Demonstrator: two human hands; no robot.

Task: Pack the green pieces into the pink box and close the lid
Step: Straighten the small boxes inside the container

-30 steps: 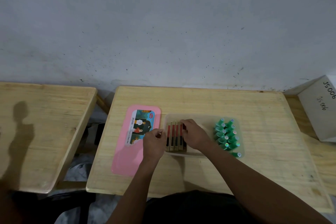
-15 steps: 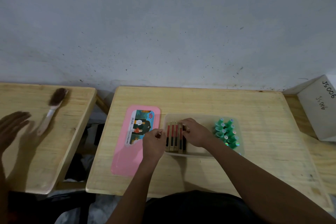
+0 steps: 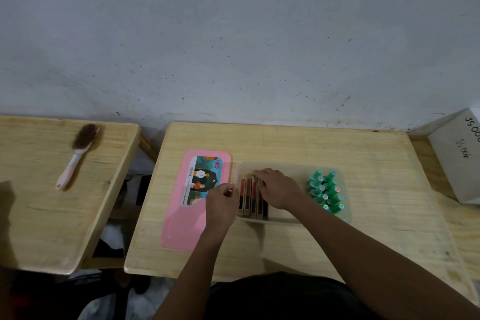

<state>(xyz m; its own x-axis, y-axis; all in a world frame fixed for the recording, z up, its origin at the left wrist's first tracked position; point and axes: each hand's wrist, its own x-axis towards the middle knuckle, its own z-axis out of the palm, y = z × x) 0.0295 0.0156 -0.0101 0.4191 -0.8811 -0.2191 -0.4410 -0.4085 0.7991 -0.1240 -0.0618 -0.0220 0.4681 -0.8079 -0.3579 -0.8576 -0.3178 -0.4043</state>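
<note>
Head view: versus a second ago little has moved; right hand (image 3: 279, 188) has slid slightly along the row of flat red-and-dark pieces (image 3: 253, 196) in the translucent tray (image 3: 291, 167), fingers curled down onto them, though I cannot tell if it grips one; left hand (image 3: 220, 202) stays at the tray's left wall, fingers loosely pinched, contents not visible; green pieces (image 3: 326, 191) untouched, bunched at the tray's right end; so I judge packing is barely under way. Pink lid (image 3: 179, 226) lies flat just left of the tray, smooth glossy plastic, rounded corners, printed label; green pieces look like small capped cylinders; desk (image 3: 298, 143) is pale wood grain.
</note>
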